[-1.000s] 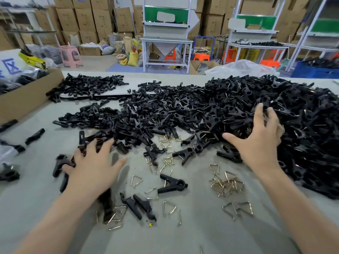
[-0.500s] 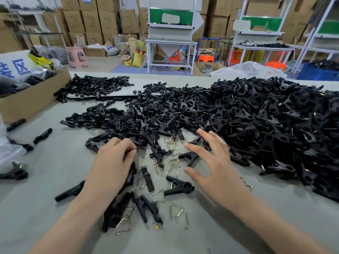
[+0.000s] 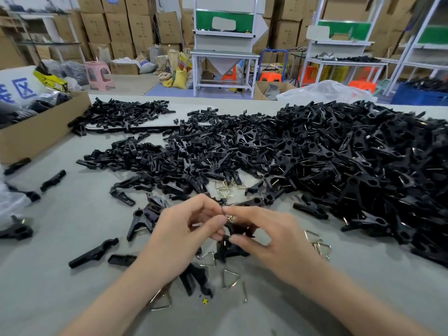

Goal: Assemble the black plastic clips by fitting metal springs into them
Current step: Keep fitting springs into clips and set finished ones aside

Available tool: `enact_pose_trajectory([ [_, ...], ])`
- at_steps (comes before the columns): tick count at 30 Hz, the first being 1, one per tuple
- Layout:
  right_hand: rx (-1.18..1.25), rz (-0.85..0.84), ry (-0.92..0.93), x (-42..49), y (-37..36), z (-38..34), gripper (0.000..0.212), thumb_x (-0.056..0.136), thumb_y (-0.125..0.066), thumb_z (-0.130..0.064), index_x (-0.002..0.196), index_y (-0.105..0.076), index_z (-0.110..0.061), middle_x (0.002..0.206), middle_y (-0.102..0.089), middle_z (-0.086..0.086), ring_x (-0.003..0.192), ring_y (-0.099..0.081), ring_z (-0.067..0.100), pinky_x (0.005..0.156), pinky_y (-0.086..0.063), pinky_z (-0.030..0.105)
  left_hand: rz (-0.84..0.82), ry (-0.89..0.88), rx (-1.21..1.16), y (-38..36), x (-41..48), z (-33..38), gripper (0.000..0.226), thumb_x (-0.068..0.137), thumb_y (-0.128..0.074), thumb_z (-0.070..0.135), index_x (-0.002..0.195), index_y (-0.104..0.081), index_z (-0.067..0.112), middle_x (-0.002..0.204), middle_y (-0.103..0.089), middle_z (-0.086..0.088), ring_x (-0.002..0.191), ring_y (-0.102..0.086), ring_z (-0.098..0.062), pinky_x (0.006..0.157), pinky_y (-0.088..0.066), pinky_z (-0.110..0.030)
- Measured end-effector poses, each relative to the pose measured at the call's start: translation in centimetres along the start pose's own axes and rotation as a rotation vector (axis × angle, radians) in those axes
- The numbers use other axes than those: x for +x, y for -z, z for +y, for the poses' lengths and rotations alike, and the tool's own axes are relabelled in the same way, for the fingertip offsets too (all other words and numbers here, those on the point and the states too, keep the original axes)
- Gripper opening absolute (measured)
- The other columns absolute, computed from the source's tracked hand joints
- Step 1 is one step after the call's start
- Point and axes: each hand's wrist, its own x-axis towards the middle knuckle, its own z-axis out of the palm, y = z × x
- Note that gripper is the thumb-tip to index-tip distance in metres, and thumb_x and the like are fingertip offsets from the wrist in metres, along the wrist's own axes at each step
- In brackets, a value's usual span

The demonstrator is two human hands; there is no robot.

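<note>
My left hand [image 3: 184, 231] and my right hand [image 3: 271, 236] meet above the grey table [image 3: 72, 287], fingertips together. Between them they pinch a black plastic clip piece [image 3: 238, 230], partly hidden by the fingers; a small brass-coloured spring [image 3: 230, 217] shows just above it. Loose triangular metal springs [image 3: 230, 278] lie on the table below and beside my hands. A big heap of black clips [image 3: 339, 161] fills the table's right and far side. Single clip halves [image 3: 93, 253] lie scattered to the left.
A cardboard box [image 3: 36, 132] with dark parts stands at the table's left edge. A white plastic bag [image 3: 324, 92] lies behind the heap. Workbenches, stools and stacked cartons fill the room beyond.
Both hands have come together from apart over the table. They lifted a black clip piece and now pinch it between them.
</note>
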Motion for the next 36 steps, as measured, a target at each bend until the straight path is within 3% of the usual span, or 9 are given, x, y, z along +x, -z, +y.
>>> enact_pose_trajectory([
  [8,0.113,0.131,-0.268,-0.1,0.6,-0.2,0.023,0.077,-0.078,-0.022,0.094,-0.066,-0.03,0.083,-0.068,-0.017,0.082,-0.062,-0.002,0.075,-0.042,0.007,-0.226,-0.041,0.522,1.0,-0.2,0.0,0.035,0.082,-0.061,0.048,0.116,-0.052,0.049,0.108,-0.056,0.033,0.105,-0.052,0.003,0.083,-0.039,-0.01],
  [12,0.148,0.164,-0.335,0.0,0.9,-0.4,0.023,0.077,-0.078,-0.021,0.082,-0.056,-0.028,0.075,-0.063,-0.016,0.07,-0.056,0.0,0.065,-0.039,0.009,-0.346,0.011,0.451,1.8,-0.5,0.7,0.038,0.081,-0.057,0.039,0.115,-0.052,0.053,0.114,-0.055,0.034,0.116,-0.047,0.011,0.091,-0.029,-0.002],
  [15,0.142,0.135,-0.324,0.1,0.9,-0.4,0.022,0.078,-0.077,-0.019,0.075,-0.055,-0.024,0.072,-0.058,-0.011,0.06,-0.049,0.001,0.06,-0.037,0.01,-0.497,0.03,0.438,2.7,-0.2,1.1,0.038,0.068,-0.049,0.023,0.095,-0.064,0.044,0.117,-0.055,0.027,0.118,-0.049,0.003,0.1,-0.034,-0.018],
  [18,0.117,0.129,-0.31,0.1,0.7,-0.3,0.018,0.08,-0.075,-0.016,0.077,-0.059,-0.024,0.073,-0.059,-0.01,0.062,-0.05,0.003,0.06,-0.038,0.01,-0.615,0.027,0.515,2.8,-0.2,0.7,0.037,0.081,-0.056,0.012,0.094,-0.069,0.045,0.122,-0.04,0.038,0.118,-0.041,0.012,0.095,-0.029,-0.006],
  [23,0.086,0.111,-0.354,0.1,0.7,0.1,0.013,0.083,-0.071,-0.017,0.085,-0.072,-0.03,0.085,-0.063,-0.009,0.079,-0.058,0.007,0.068,-0.042,0.012,-0.542,-0.079,0.655,2.3,-0.1,-0.4,0.015,0.087,-0.067,0.031,0.094,-0.068,0.045,0.133,-0.027,0.044,0.125,-0.02,0.021,0.098,-0.015,0.0],
  [27,0.154,0.127,-0.448,0.2,0.7,0.0,0.005,0.082,-0.069,-0.036,0.086,-0.071,-0.035,0.084,-0.065,-0.013,0.078,-0.06,0.006,0.071,-0.046,0.018,-0.315,-0.094,0.621,1.5,-0.1,-0.2,0.009,0.082,-0.073,0.027,0.078,-0.066,0.032,0.123,-0.045,0.035,0.116,-0.036,0.017,0.093,-0.023,0.0],
  [31,0.307,0.122,-0.534,0.1,0.7,-0.3,0.027,0.068,-0.082,-0.036,0.093,-0.069,-0.038,0.081,-0.068,-0.01,0.071,-0.062,0.009,0.068,-0.05,0.022,-0.026,0.026,0.366,1.1,0.1,0.2,0.017,0.078,-0.076,0.018,0.07,-0.064,0.027,0.083,-0.069,0.012,0.065,-0.055,0.005,0.066,-0.039,-0.014],
  [34,0.373,0.198,-0.516,0.1,0.7,-0.7,0.02,0.077,-0.077,-0.017,0.086,-0.072,-0.033,0.071,-0.067,-0.017,0.062,-0.059,-0.001,0.06,-0.043,0.008,0.059,0.145,0.125,0.9,0.2,0.4,0.02,0.075,-0.078,0.018,0.066,-0.061,0.024,0.083,-0.068,-0.01,0.067,-0.056,-0.017,0.066,-0.042,-0.026],
  [36,0.475,0.209,-0.515,0.2,0.8,-1.0,0.017,0.078,-0.075,-0.014,0.084,-0.074,-0.029,0.074,-0.066,-0.015,0.059,-0.058,-0.002,0.058,-0.043,0.007,0.069,0.2,-0.019,0.8,0.1,0.5,0.02,0.068,-0.081,0.027,0.064,-0.062,0.024,0.083,-0.066,-0.017,0.067,-0.051,-0.017,0.067,-0.039,-0.027],
])
